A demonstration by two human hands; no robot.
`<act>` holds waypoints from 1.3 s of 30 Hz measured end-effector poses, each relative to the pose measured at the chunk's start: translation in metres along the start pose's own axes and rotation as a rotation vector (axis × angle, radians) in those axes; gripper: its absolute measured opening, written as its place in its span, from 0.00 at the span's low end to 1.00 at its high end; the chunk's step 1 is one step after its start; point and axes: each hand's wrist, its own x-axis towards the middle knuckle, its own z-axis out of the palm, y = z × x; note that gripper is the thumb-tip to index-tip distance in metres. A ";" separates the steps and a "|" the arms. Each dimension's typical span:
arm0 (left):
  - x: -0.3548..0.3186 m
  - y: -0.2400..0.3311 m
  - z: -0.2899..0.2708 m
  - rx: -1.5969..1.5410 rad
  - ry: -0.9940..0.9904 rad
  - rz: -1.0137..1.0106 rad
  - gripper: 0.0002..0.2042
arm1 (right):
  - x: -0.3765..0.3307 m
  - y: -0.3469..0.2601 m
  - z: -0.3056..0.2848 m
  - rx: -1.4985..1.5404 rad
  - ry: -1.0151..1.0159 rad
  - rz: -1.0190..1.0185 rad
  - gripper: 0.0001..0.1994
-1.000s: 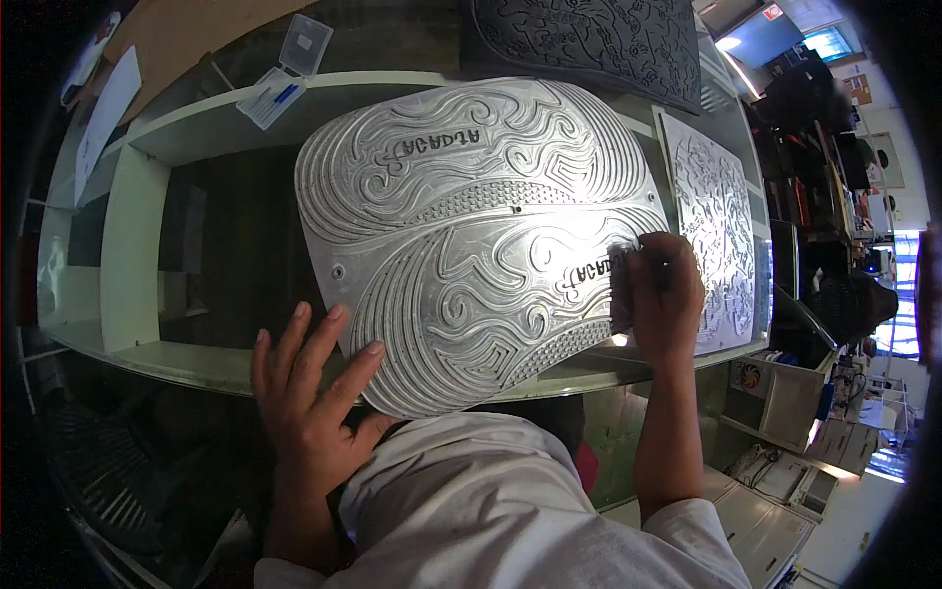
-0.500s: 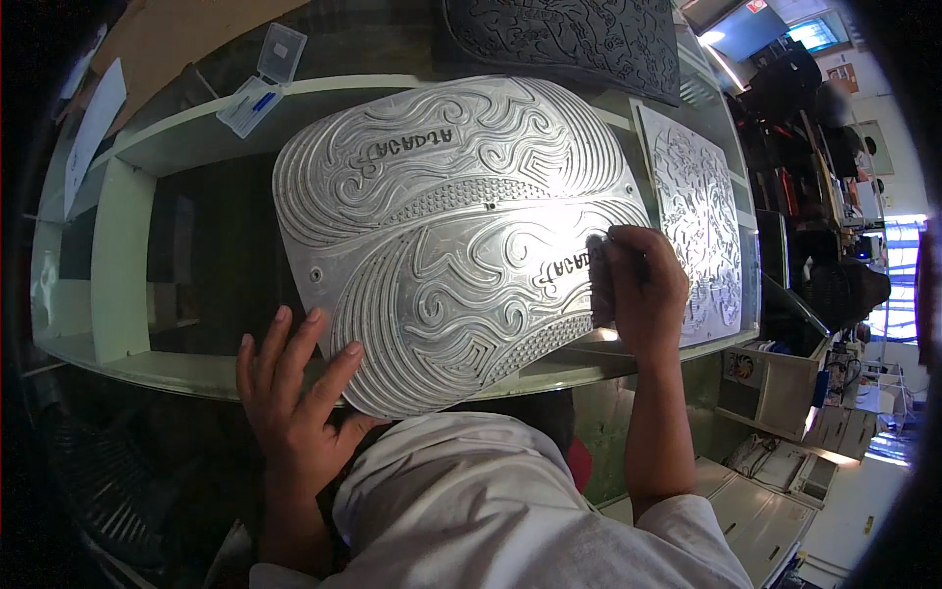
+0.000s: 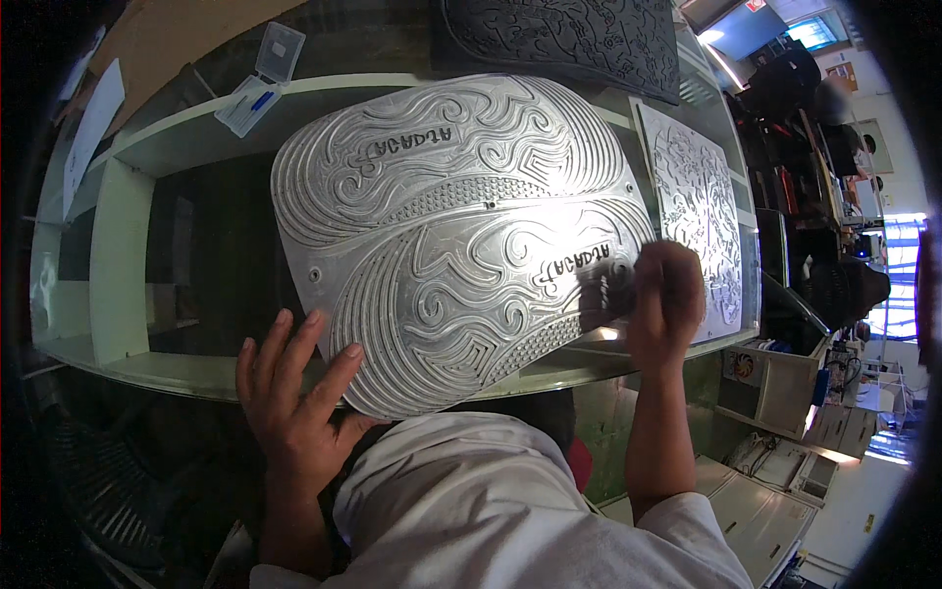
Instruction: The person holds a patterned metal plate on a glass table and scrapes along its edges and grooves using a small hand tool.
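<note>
The glass-topped counter (image 3: 122, 285), with its pale frame, runs from beyond my left hand (image 3: 302, 412) to past my right hand (image 3: 669, 294). On it, between my hands and reaching away from me, lies the big silvery metal plate (image 3: 432, 245), cut with swirling ridges and two patches of dark lettering. Its lower lobe, just right of my left thumb, seems to jut past the counter's near edge toward my shirt (image 3: 471, 491). Farther out, ahead of both hands, is a black embossed sheet (image 3: 564, 39); a smaller patterned plate (image 3: 699, 216) lies just beyond my right hand.

My left hand is spread wide and holds nothing; its index fingertip overlaps the big plate's left edge, though I can't tell how hard it presses. My right hand is bent in, fingers curled, by the plate's right end. A blurred dark patch (image 3: 601, 299) sits just left of those fingers; I can't tell whether I'm gripping something there or it's a shadow.

Well ahead of my left hand rests an unfolded clear case (image 3: 279, 51) with a blue stick (image 3: 262, 100) in it.

Pressing on that jutting lobe could, I think, tip or skid the plate on the slick glass, as one fingertip steadies little. Glare near my right fingers might hide a burr or scratch.
</note>
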 end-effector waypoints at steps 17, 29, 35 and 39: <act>0.003 0.004 -0.002 -0.066 -0.006 -0.007 0.29 | -0.059 -0.051 0.015 -0.097 -0.310 -0.140 0.18; 0.002 0.001 -0.002 -0.048 -0.006 0.003 0.28 | -0.069 -0.048 0.027 -0.105 -0.196 -0.247 0.16; 0.001 0.003 -0.003 -0.043 -0.005 0.000 0.28 | -0.072 -0.045 0.031 -0.158 -0.164 -0.354 0.17; 0.001 0.002 -0.005 -0.047 -0.012 0.005 0.27 | -0.077 -0.046 0.035 -0.214 -0.148 -0.369 0.17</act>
